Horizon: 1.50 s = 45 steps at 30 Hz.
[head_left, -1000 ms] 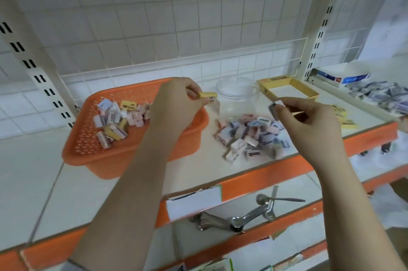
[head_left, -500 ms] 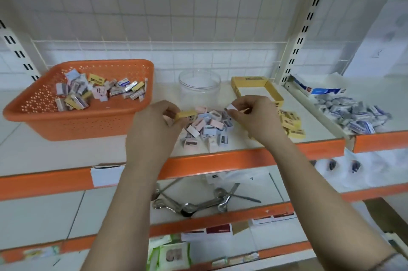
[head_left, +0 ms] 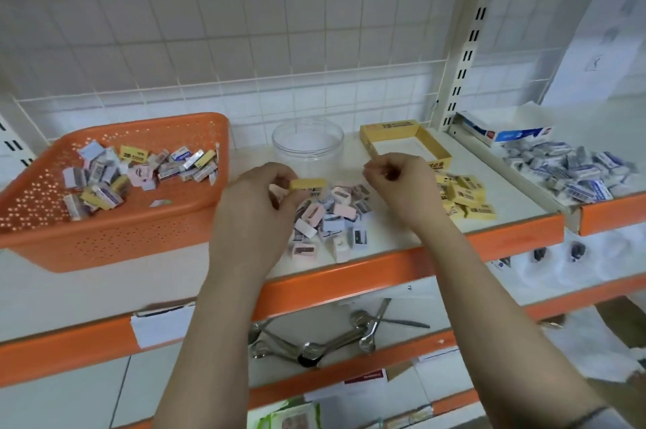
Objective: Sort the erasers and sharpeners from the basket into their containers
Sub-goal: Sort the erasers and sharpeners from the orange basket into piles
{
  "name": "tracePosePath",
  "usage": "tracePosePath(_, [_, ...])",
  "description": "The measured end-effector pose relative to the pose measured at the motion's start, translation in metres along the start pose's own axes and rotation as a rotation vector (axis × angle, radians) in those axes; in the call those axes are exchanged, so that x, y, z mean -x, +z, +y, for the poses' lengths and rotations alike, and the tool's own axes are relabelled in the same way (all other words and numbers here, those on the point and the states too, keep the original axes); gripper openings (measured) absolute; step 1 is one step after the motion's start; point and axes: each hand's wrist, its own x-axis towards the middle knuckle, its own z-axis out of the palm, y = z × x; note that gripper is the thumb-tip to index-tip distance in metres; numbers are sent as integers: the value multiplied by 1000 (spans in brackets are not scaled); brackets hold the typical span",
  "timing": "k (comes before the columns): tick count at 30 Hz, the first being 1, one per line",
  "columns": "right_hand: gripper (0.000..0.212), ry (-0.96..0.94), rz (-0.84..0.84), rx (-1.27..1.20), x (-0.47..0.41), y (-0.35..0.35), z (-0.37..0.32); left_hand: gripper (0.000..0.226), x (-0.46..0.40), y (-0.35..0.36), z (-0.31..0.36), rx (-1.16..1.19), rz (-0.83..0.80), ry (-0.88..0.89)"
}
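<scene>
We see the left hand [head_left: 260, 199] above the front of the shelf [head_left: 402, 259], pinching a yellow eraser [head_left: 307, 183] by its left end between thumb and fingertips [head_left: 279, 180]; the eraser sticks out level to the right, over the loose heap of sharpeners [head_left: 330, 219] lying on the shelf. The rest of that hand's fingers are curled in, so the grip is narrow, closed on the eraser alone.

The right hand [head_left: 398, 185] hangs just to the right of the heap, its fingers bunched tight toward the thumb. Something small may sit in that pinch, but we cannot tell what, or whether anything is there at all.

To the left, the orange basket [head_left: 115, 239] holds a mixed scatter of erasers and sharpeners [head_left: 140, 168] against its back and left side. Behind the hands stands a clear round jar [head_left: 308, 145], open at the top, and it looks empty to us. Just beside it on the right lies a yellow cardboard box [head_left: 370, 136], open, with a bare white floor. In front of that box, on the shelf, a small group of yellow erasers [head_left: 465, 198] rests just beside the right wrist. Further right, on the next shelf bay, we see a pile of blue-and-white erasers [head_left: 573, 171] in front of a blue-and-white box [head_left: 507, 133].
</scene>
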Motion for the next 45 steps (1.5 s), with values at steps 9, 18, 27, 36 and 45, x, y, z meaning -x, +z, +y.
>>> tracePosePath(9, [10, 178, 250, 156, 37, -114, 53, 6, -20, 83, 66, 151, -148, 89])
tracePosePath(18, [12, 105, 102, 218, 38, -182, 100, 19, -5, 180, 114, 109, -140, -22])
tracePosePath(27, [10, 81, 21, 115, 31, -189, 108, 21, -30, 206, 133, -65, -195, -79])
tracePosePath(36, [11, 58, -7, 143, 26, -178, 94, 15, -24, 162, 118, 68, -19, -161])
tracePosePath(45, [9, 20, 25, 63, 26, -104, 28, 15, -36, 41, 49, 20, 120, -108])
